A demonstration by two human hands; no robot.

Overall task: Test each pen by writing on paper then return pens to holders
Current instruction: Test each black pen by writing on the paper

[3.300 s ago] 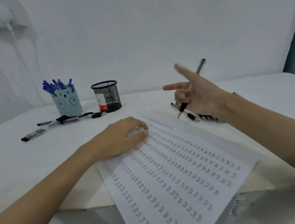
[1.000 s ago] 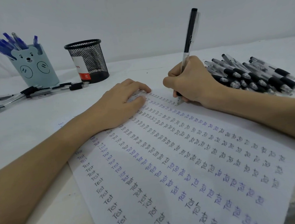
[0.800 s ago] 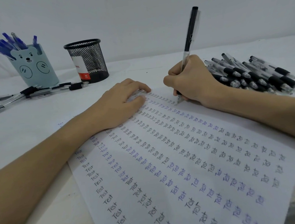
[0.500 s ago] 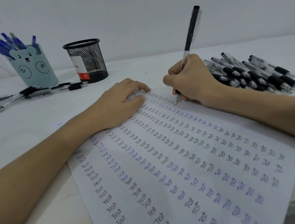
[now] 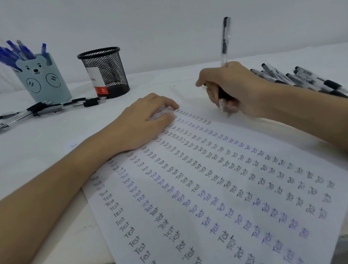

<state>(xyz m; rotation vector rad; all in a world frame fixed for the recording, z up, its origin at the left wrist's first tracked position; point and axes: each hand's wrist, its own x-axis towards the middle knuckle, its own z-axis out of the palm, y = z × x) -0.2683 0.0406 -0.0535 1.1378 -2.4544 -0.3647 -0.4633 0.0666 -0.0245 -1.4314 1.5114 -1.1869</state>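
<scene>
Right now, working from the biggest thing down, I see the large white sheet of paper [image 5: 225, 190] lying askew across the white table [image 5: 34, 142], rows of the handwritten word "Test" running away toward its far corner. My left hand [image 5: 143, 121] rests flat on that far-left part of the sheet, fingers loosely bent and pressing the page down, holding nothing. My right hand [image 5: 232, 89] sits at the far edge of the page, fingers curled around the black-capped clear-barrelled pen [image 5: 225, 40], which stands almost upright, cap end high, tip down and just off the paper; whether the tip touches the surface I cannot tell through the blur. What the coming move turns on, as I judge it, is that the black wire-mesh pen cup [image 5: 104, 71] stands well to the left of the gripped pen and farther back, with the pale blue bear-faced holder full of blue pens [image 5: 42, 78] farther left again. So the right hand would have to cross above the left hand, keeping the pen's long axis near vertical for dropping in. The loose heap of black-and-clear pens [image 5: 302, 80] lies just beside the right wrist, and a few scattered black pens [image 5: 48, 109] lie before the holders.
</scene>
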